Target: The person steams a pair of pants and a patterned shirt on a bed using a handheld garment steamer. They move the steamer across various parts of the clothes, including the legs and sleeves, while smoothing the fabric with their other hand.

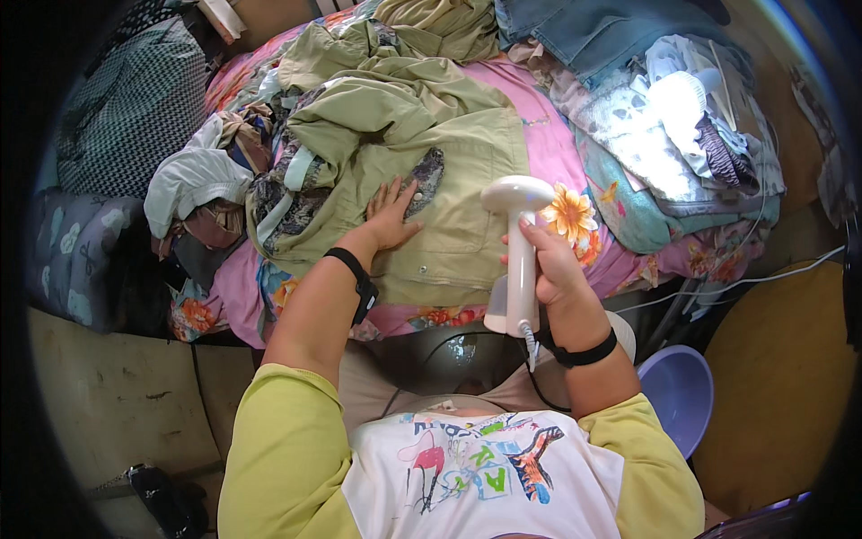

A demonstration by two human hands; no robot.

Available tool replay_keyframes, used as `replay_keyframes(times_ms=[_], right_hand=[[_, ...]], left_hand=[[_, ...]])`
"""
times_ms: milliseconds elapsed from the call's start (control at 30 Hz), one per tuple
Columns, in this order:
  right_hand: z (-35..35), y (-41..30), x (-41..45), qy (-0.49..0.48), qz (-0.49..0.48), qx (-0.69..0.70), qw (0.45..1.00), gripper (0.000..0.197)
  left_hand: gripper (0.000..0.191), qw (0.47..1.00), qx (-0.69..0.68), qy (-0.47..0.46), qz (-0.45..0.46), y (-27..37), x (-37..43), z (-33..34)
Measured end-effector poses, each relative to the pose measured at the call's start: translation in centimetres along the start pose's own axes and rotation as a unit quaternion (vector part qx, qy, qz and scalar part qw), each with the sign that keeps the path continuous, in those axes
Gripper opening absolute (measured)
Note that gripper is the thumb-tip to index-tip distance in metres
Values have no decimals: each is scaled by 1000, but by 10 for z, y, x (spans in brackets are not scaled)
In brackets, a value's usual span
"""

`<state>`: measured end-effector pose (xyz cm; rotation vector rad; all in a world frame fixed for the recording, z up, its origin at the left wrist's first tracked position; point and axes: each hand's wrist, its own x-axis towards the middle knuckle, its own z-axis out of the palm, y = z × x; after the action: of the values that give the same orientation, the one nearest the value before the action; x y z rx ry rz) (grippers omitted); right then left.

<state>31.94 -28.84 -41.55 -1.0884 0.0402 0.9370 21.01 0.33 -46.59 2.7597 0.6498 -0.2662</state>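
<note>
My right hand (pixel 552 259) grips the handle of a white handheld garment steamer (pixel 520 269), its rounded head uppermost and a cord leaving the base. The steamer is above the right edge of a khaki-green cotton jacket (pixel 465 182). Spread on the jacket's front, my left hand (pixel 390 214) presses the cloth with fingers apart. Beside those fingers a dark patterned lining (pixel 427 178) shows through an opening. The jacket lies rumpled over a pink floral cloth (pixel 549 151), with a pale tape strip (pixel 297 168) near its left side.
Piled at right are folded textiles (pixel 613 128) and blue denim (pixel 579 34). A white cap-like cloth (pixel 199 182) and a grey patterned cushion (pixel 81 249) lie left. A white cable (pixel 747 290) crosses at right, above a purple basin (pixel 677 397) and a yellow-brown round surface (pixel 774 384).
</note>
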Motion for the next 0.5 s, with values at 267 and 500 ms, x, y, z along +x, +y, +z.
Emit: replay_keyframes(times_ms=[267,500], right_hand=[[-1,28,16,38,-24,-16,999,31],[35,42,4,69,-87,4,994,32]], left_hand=[[65,992,22,76,-96,-22,-50,5],[63,981,-109,154,-49,-79,-62,31]])
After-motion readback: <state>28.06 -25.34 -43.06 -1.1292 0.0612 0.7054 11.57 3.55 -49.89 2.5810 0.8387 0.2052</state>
